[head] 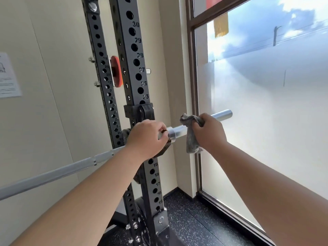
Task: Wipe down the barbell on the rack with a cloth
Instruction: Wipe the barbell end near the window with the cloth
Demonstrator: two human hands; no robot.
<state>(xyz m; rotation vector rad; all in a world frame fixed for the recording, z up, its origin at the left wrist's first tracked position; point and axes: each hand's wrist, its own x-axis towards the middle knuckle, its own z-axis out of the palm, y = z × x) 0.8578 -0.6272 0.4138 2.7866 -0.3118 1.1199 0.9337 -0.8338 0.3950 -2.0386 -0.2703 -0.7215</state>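
A silver barbell [53,173] lies across the black rack [134,71] and runs from the lower left up to the right. Its shiny sleeve [221,114] ends in front of the window. My left hand [147,137] grips the bar just inside the sleeve collar [171,134], at the rack upright. My right hand [209,130] holds a grey cloth [190,139] wrapped round the middle of the sleeve. Part of the cloth hangs down below the bar.
The numbered rack upright stands right behind my left hand, with a second upright [104,77] and an orange-red plate [117,71] behind it. A frosted window [266,121] fills the right side. The speckled black floor [186,219] lies below. A paper sheet [8,75] hangs on the left wall.
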